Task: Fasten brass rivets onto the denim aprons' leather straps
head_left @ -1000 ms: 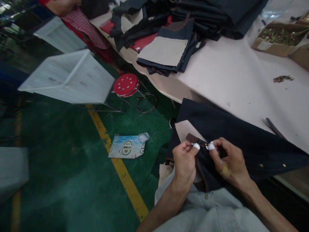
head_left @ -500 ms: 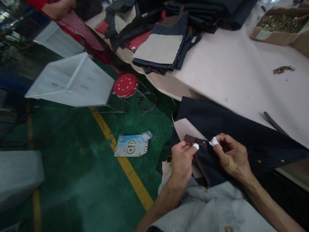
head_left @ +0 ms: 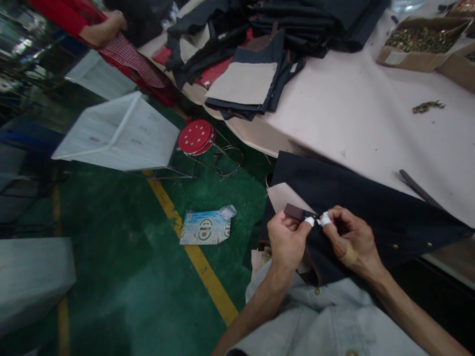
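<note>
My left hand (head_left: 288, 242) is closed on a short dark brown strap (head_left: 294, 211), its white-wrapped thumb pressed near a small brass-coloured fitting at the strap's end. Close beside that fitting, my right hand (head_left: 352, 236) is closed in a pinch, white wrapping on its fingertips. What lies between those fingertips is too small to make out. Under both hands spreads a dark navy fabric piece (head_left: 356, 193), draped from the table edge over my lap, with brass studs near its right side. A beige panel (head_left: 284, 196) shows by my left hand.
The pale table (head_left: 334, 113) bears folded dark fabric pieces (head_left: 243, 81), a box of small brass parts (head_left: 419, 39), a loose pile of them (head_left: 428, 107) and a dark strip (head_left: 417, 187). A red stool (head_left: 196, 137), white bins (head_left: 122, 138) and flattened carton (head_left: 206, 228) stand left; a person in red (head_left: 111, 29) is behind.
My left thumb has moved right along the strap, over the brass fitting. The fingertips of both hands are now closer together. The view has shifted slightly.
</note>
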`<state>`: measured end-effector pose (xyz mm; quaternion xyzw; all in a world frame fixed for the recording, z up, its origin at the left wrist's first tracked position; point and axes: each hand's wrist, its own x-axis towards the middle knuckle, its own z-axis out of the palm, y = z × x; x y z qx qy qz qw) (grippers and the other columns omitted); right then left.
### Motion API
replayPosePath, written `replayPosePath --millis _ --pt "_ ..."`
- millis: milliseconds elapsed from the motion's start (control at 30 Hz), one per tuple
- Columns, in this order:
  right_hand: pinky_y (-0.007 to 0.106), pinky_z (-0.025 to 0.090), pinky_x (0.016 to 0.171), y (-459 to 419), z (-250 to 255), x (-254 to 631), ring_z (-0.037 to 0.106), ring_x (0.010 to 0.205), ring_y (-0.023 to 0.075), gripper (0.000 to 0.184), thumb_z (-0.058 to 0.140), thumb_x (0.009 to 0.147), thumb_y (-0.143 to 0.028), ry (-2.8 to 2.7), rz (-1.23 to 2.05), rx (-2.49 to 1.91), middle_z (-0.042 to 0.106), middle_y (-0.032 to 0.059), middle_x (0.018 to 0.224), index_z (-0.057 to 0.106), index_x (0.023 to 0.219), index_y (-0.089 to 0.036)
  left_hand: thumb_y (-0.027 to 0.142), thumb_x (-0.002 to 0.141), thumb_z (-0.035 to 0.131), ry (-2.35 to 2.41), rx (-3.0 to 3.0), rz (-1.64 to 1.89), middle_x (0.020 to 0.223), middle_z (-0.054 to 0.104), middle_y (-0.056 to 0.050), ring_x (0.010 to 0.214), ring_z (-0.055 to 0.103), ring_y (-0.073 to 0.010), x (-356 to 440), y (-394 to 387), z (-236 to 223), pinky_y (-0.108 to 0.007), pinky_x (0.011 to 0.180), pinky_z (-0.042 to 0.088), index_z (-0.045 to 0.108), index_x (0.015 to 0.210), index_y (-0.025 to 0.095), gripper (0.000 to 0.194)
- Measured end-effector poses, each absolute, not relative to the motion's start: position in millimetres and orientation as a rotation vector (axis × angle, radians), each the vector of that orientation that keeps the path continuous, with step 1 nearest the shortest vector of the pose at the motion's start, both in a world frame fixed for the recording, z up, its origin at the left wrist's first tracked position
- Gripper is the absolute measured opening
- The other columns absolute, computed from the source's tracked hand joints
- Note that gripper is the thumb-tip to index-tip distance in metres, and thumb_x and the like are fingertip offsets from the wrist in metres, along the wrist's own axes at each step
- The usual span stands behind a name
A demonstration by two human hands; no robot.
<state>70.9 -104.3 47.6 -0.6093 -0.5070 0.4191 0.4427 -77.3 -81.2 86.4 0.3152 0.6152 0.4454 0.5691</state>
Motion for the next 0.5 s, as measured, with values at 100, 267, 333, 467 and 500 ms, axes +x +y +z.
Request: replayPosePath --millis 100,267,333,467,500 --pt "0.024 0.036 0.051 -105 47 70 0.05 0.061 0.0119 0.01 0.062 0.093 -0.03 -1.249 1.035 -1.513 0.06 0.002 0.085 0.063 0.092 -0.02 0.014 0.073 0.078 1.467 0.876 1.029 0.086 0.073 -0.004 0.075 0.07 -0.0166 -78 -78 87 -0.023 0.069 0.055 0.063 0.114 0.015 0.044" --pt "0.023 0.039 0.055 -106 48 70 0.053 0.064 0.0125 0.009 0.063 0.092 -0.029 -1.288 0.997 -1.509 0.062 0.0017 0.084 0.063 0.088 -0.02 0.018 0.076 0.073 1.599 1.111 0.917 0.075 0.066 0.0 0.063 0.059 -0.0117 -86 -69 79 -0.02 0.058 0.045 0.069 0.095 0.016 0.02" --pt "0.023 0.04 0.056 -106 46 71 0.055 0.066 0.0131 0.008 0.063 0.091 -0.028 -1.276 0.97 -1.516 0.063 0.0019 0.085 0.064 0.088 -0.02 0.022 0.075 0.075 1.665 1.141 0.864 0.069 0.064 0.0 0.059 0.055 -0.011 -90 -65 74 -0.02 0.053 0.04 0.069 0.082 0.016 0.011" --pt "0.023 0.04 0.055 -110 34 72 0.055 0.065 0.0125 0.008 0.065 0.089 -0.028 -1.14 1.001 -1.535 0.063 0.0013 0.086 0.064 0.09 -0.02 0.025 0.072 0.079 1.702 1.132 0.805 0.066 0.064 0.001 0.056 0.051 -0.0103 -94 -59 70 -0.02 0.051 0.036 0.07 0.078 0.015 0.015" --pt "0.023 0.039 0.054 -110 31 72 0.055 0.065 0.0123 0.008 0.066 0.089 -0.028 -1.105 1.019 -1.533 0.063 0.0012 0.086 0.064 0.091 -0.02 0.025 0.071 0.079 1.7 1.128 0.8 0.067 0.065 0.0 0.057 0.052 -0.0103 -94 -58 70 -0.02 0.051 0.037 0.07 0.078 0.015 0.015"
